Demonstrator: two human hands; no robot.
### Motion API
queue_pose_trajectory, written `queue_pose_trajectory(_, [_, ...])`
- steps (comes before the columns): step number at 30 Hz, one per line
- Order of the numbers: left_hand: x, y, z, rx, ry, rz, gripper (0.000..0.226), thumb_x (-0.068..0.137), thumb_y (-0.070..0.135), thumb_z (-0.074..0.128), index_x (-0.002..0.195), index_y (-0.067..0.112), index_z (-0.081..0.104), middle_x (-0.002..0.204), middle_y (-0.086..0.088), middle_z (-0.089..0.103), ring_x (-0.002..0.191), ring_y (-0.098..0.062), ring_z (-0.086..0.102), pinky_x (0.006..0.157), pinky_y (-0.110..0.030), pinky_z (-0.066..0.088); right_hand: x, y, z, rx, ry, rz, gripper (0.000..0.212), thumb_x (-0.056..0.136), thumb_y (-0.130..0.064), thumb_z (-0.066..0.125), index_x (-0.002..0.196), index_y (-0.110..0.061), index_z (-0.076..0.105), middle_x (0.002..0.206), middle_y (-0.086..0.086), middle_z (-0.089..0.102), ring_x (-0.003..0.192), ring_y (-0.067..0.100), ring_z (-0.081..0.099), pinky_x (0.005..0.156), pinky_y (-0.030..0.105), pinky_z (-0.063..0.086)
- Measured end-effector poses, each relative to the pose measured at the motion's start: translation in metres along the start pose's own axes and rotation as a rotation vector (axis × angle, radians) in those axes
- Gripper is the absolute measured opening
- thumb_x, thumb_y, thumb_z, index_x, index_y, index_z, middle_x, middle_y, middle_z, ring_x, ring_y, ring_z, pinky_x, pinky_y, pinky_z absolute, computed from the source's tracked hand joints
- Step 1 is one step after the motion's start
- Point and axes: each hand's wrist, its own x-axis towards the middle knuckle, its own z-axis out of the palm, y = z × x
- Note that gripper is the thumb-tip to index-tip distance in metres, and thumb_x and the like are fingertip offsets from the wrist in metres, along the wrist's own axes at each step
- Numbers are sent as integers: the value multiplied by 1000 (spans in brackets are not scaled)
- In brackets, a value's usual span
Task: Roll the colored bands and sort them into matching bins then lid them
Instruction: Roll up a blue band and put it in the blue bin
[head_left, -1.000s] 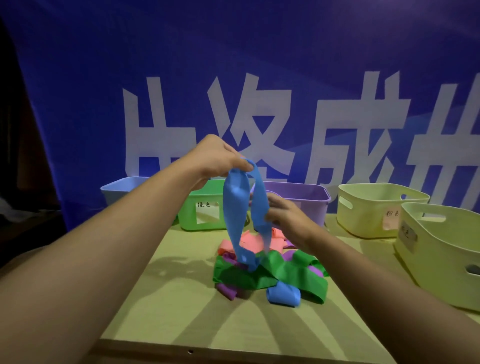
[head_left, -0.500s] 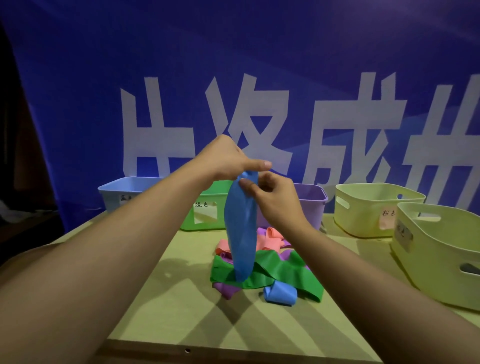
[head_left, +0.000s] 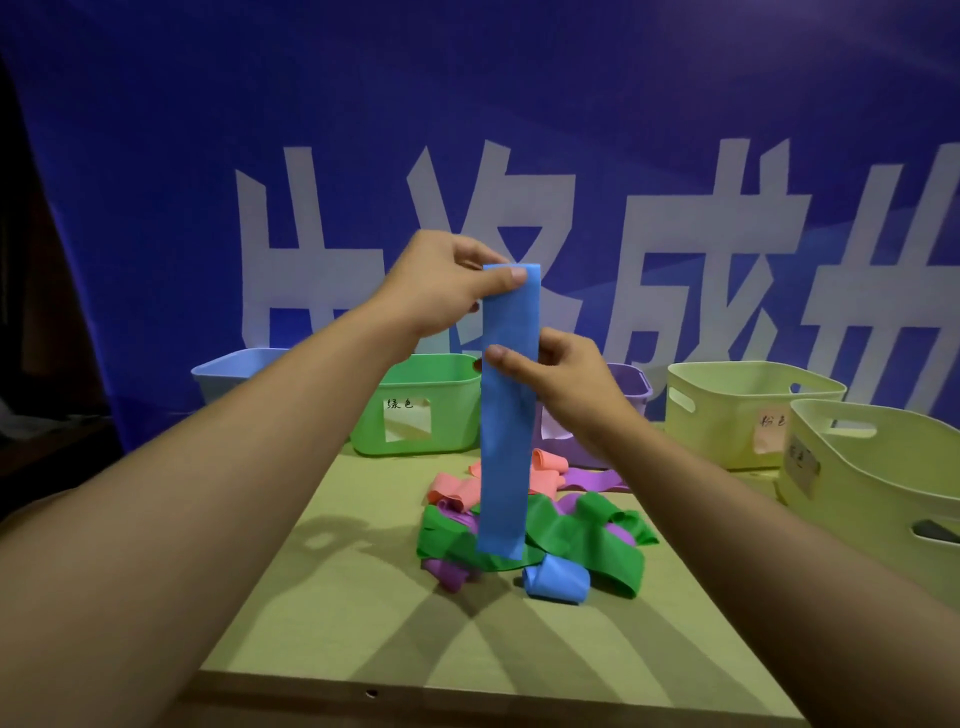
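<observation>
Blue is the colour in play: a long blue band (head_left: 506, 410) hangs straight down over the table (head_left: 363, 597), flattened into a strip. The left hand (head_left: 441, 283) pinches its top edge between thumb and fingers, while the right hand (head_left: 566, 382) pinches it a little lower, thumb across the front. Its free end dangles just above the heap of loose bands (head_left: 540, 530), green, purple and salmon tangled together, with a small blue roll (head_left: 556, 582) lying at the heap's near edge. Along the back stand the blue bin (head_left: 234, 371), the green bin (head_left: 421, 410), a purple bin (head_left: 631, 387) mostly hidden behind the right wrist, and two pale yellow bins (head_left: 748, 410) off to the right. No lids are in view. I'd guess rolling comes next, and that is where trouble could start: the stretchy strip may skew as it winds and telescope into a cone, or spring open once pressure eases. The dangling tail could also brush the heap and drag a green loop along.
</observation>
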Motion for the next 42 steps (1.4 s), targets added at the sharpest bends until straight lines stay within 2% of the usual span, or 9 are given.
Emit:
queue_pose_trajectory(6, [9,7,4,-134,152,17,18,92,24,77,105,13,74,102,-6,74,94,-16,74,73,-26,63,-33,26,-3,-81,-20,122,26,93,-27,73,99,-1,76,85,3,80,71,14,75,67,30,59])
queue_pose_trajectory(13, [11,-6,17,-143,160,-28,11,94,24,75,102,17,72,101,-2,73,91,-14,72,68,-21,61,-101,84,-10,-314,-161,319,58,91,-70,56,103,-17,75,96,9,77,91,32,72,85,52,56])
queue_pose_trajectory(17, [10,-23,23,-164,156,-80,10,93,22,76,99,15,73,102,-6,74,93,-17,73,63,-19,58,-128,96,-13,-521,-233,309,28,102,-47,56,109,-24,70,100,-1,70,89,12,66,83,31,51])
queue_pose_trajectory(20, [9,-36,27,-167,160,-107,13,94,22,75,102,13,73,102,-6,74,94,-18,73,63,-19,58,-130,98,-11,-496,-163,336,20,90,-39,76,104,-25,69,92,-7,75,79,2,69,77,33,59])
queue_pose_trajectory(25, [5,-55,34,-147,144,-119,21,93,26,75,108,11,74,105,-5,74,96,-17,72,64,-17,57,-128,89,-4,-578,-161,471,71,72,-52,88,127,-32,48,99,-4,74,78,12,70,59,26,49])
queue_pose_trajectory(29, [2,-68,45,-127,122,-142,18,94,26,75,106,13,74,106,-5,73,97,-17,70,67,-20,59,-130,90,2,-888,-215,403,107,73,-64,81,155,-31,21,127,-3,65,108,20,63,80,38,55])
queue_pose_trajectory(33, [-3,-77,54,-143,55,-155,18,95,22,74,109,10,72,105,-6,73,97,-17,70,65,-18,59,-127,87,-2,-1047,-290,406,125,72,-77,72,161,-31,-1,119,0,67,106,22,63,75,36,53])
queue_pose_trajectory(39, [-9,-97,67,-189,8,-168,12,94,21,75,103,13,73,95,0,73,89,-11,69,61,-14,56,-96,89,-29,-879,-83,377,77,83,-78,58,143,-32,47,113,-6,71,89,12,71,78,35,57])
queue_pose_trajectory(42, [-11,-108,75,-210,18,-163,8,93,20,76,98,16,73,96,-1,75,89,-11,69,62,-15,56,-69,84,-37,-642,96,310,41,98,-55,57,122,-22,63,86,-8,72,59,-6,65,53,18,48])
